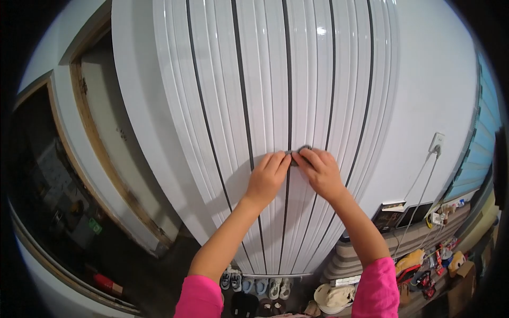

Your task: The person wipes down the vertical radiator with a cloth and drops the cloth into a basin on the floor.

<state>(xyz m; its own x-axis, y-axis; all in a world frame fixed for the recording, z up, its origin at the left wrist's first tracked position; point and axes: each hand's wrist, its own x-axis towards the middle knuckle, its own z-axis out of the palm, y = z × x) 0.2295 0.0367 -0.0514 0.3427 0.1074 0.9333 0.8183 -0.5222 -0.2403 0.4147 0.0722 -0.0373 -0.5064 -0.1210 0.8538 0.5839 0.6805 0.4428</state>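
Both hands are raised against a white ribbed panel point(313, 69) with dark vertical strips. My left hand point(269, 177) has its fingers pressed together at one dark strip near the middle, on the left end of a small dark grey object point(294, 159). Close beside it on the right, my right hand point(321, 172) has its fingers curled over the same object. Most of the object is hidden under the fingertips, so its shape cannot be made out. The fingertips of the two hands nearly meet.
Shoes point(274, 288) stand on the floor below the panel. At the right are a wall socket point(437, 142) with a plugged-in cable, a striped surface point(347, 259) holding many items, and a pale hat point(334, 298). A doorway with a wooden frame point(101, 153) is at the left.
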